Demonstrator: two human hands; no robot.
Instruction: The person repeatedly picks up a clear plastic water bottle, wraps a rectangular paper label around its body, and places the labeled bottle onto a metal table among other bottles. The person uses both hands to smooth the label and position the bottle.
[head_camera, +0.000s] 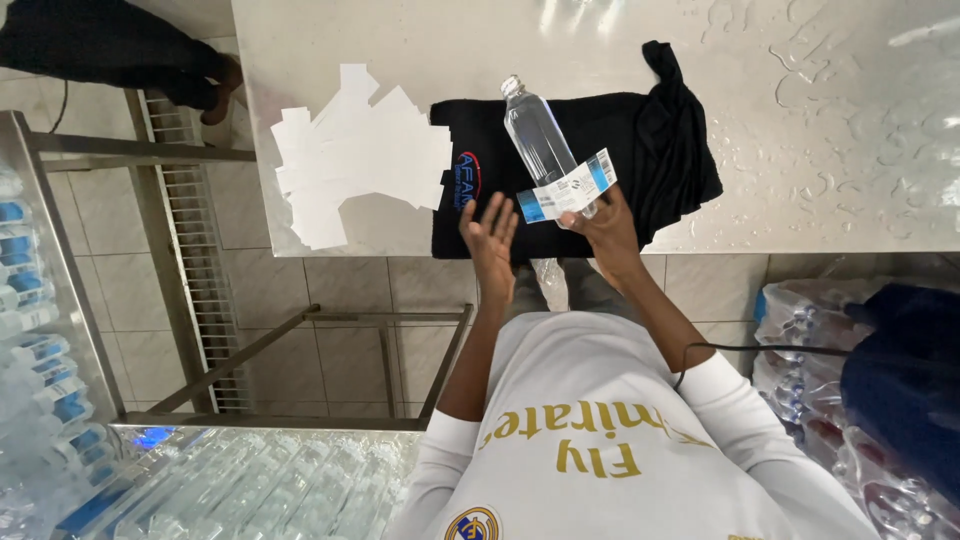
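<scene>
A clear plastic water bottle without a cap lies slanted over a black cloth on a steel table. My right hand grips the bottle's lower end, where a white and blue label sits loosely across it. My left hand is held open just left of the label's end, with fingers spread and nothing in it. The front edge of the black cloth is under both hands.
A pile of white paper strips lies on the table left of the cloth. Water drops cover the table's right side. Wrapped packs of bottles stand at right, more bottles at lower left, and a metal frame below the table. A person's dark-clad leg shows at top left.
</scene>
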